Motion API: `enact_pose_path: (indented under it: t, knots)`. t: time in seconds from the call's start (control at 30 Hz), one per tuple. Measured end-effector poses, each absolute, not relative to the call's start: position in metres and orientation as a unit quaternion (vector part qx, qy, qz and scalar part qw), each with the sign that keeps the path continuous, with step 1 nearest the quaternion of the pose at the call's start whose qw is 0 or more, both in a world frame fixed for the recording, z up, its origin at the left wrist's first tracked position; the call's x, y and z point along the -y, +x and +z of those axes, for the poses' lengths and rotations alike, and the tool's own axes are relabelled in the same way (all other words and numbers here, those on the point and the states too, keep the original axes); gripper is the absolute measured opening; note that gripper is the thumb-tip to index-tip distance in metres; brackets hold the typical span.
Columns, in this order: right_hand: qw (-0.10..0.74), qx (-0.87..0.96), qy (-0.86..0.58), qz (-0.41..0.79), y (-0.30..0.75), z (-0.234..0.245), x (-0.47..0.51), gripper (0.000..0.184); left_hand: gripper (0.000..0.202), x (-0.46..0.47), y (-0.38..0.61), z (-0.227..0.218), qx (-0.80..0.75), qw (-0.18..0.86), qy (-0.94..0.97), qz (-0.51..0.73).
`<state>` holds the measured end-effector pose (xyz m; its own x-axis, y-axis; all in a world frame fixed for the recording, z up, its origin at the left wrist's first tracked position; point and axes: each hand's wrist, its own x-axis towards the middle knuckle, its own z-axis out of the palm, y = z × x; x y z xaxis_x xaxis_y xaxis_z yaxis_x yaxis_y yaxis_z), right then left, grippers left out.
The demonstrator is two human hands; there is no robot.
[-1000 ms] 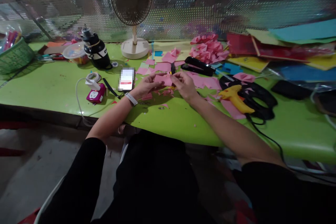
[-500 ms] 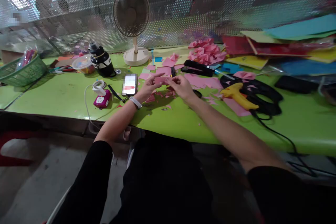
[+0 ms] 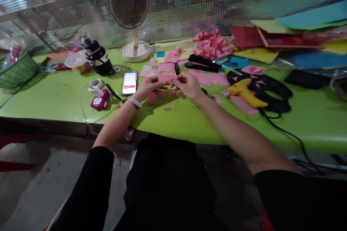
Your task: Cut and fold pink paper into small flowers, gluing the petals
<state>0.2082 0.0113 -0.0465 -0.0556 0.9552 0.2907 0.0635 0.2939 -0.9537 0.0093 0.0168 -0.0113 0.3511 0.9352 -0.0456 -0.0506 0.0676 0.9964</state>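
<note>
Both hands meet over the middle of the green table (image 3: 54, 94). My left hand (image 3: 148, 86) and my right hand (image 3: 188, 85) each pinch one end of a small pink paper piece (image 3: 166, 78), held just above the tabletop. A white band circles my left wrist. Loose pink paper squares and scraps (image 3: 208, 81) lie under and around the hands. A phone (image 3: 130, 83) with a lit screen lies just left of my left hand.
A yellow glue gun (image 3: 245, 92) with a black cord lies at the right. A black stapler (image 3: 204, 63), a heap of folded pink paper (image 3: 213, 45), a desk fan (image 3: 130, 14), a black bottle (image 3: 96, 56), a green basket (image 3: 16, 70) and coloured sheets (image 3: 298, 43) ring the back.
The hands stay together on the pink piece, with small finger shifts. The camera view has swung slightly, so everything sits a little differently in the picture.
</note>
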Motion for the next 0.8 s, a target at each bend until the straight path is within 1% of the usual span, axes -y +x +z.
enact_pose_path:
  t: [0.1,0.37,0.63,0.8]
  knots:
    - [0.537,0.597,-0.424,0.418,0.208,-0.045,-0.010,0.044,0.022,-0.019,0.009,-0.013,-0.399,0.624,0.553,0.381]
    - [0.545,0.600,-0.411,0.418,0.207,-0.042,-0.009,0.047,0.034,-0.026,0.004,-0.022,-0.367,0.635,0.568,0.374]
    - [0.536,0.585,-0.426,0.435,0.206,-0.038,-0.007,0.047,0.027,-0.024,0.009,-0.021,-0.379,0.621,0.551,0.408]
    - [0.490,0.587,-0.431,0.480,0.205,-0.038,-0.006,0.043,0.026,-0.021,0.013,-0.020,-0.373,0.618,0.544,0.428]
